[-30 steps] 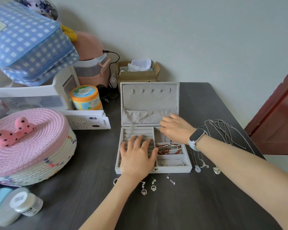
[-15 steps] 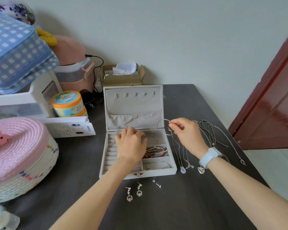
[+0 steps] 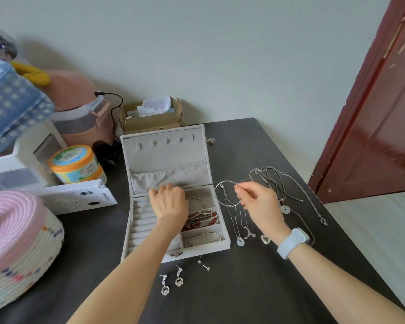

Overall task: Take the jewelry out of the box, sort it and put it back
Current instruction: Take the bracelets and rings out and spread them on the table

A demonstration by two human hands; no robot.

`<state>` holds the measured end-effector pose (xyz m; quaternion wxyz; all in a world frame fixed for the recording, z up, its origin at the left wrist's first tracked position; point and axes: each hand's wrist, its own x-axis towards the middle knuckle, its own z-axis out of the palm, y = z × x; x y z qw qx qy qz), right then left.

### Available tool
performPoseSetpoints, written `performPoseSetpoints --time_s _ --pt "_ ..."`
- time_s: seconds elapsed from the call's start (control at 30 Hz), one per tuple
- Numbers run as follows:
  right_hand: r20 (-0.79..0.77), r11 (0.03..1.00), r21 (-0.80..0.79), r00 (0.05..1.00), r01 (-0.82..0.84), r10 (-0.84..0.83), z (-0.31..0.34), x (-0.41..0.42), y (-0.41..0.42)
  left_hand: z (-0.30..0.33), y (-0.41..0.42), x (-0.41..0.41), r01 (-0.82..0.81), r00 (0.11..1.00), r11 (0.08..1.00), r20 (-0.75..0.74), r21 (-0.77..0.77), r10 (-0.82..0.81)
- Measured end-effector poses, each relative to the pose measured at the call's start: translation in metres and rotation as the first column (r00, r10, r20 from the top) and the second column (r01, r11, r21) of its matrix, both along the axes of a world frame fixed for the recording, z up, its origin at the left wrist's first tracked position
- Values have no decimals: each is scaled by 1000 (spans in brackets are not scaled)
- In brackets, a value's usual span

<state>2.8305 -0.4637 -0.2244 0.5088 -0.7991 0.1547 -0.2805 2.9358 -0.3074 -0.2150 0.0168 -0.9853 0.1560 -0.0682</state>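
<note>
We see the jewelry box [image 3: 171, 195] open at frame centre on the dark table [image 3: 243, 288], lid upright at the back. Left hand [image 3: 170, 202] sits over the box's back edge, fingers curled down at the lid pocket; we can't tell if it's gripping anything. Right hand [image 3: 258, 202] is right of the box, above the table, pinching a thin silver bangle [image 3: 227, 195] between thumb and fingertips; the hoop hangs left of the fingers, just beside the box's right wall. Wrist has a pale blue watch [image 3: 292, 242]. Inside the box: ring rolls [image 3: 142, 220] in the left half; right side compartments hold another silver bangle [image 3: 198, 202] at the back, red bead bracelets [image 3: 204, 220] in the middle, a thin bracelet [image 3: 206, 237] at the front. Necklaces [image 3: 278, 183] lie spread on the table right of centre, behind and under the right hand, pendants toward us. Below the box's front edge: two drop earrings [image 3: 172, 282] side by side, two small studs [image 3: 204, 265] just right of them. Left of frame: pink woven basket [image 3: 17, 242], orange-lidded jar [image 3: 74, 163], white flat carton [image 3: 80, 197]. Cardboard box [image 3: 151, 120] with tissue behind the lid. Red-brown door [image 3: 384, 125] at right.
</note>
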Motion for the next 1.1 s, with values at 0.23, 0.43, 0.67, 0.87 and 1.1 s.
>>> performPoseSetpoints --time_s 0.23,0.43,0.67,0.87,1.1 --pt "25 1000 20 1000 4 -5 1 -6 1 8 -4 6 35 999 995 -8 92 -34" --pt "29 999 35 999 13 -14 2 -11 0 18 -12 8 165 985 953 11 256 -174" --pt "30 998 57 999 14 -16 0 -17 4 10 -3 4 101 994 994 35 46 -102" --pt "41 998 54 999 20 -22 5 -19 7 25 10 -1 139 985 912 152 -385 -86" --pt "138 998 63 990 13 -22 24 -37 37 50 40 -49 176 984 586 143 -791 -102"
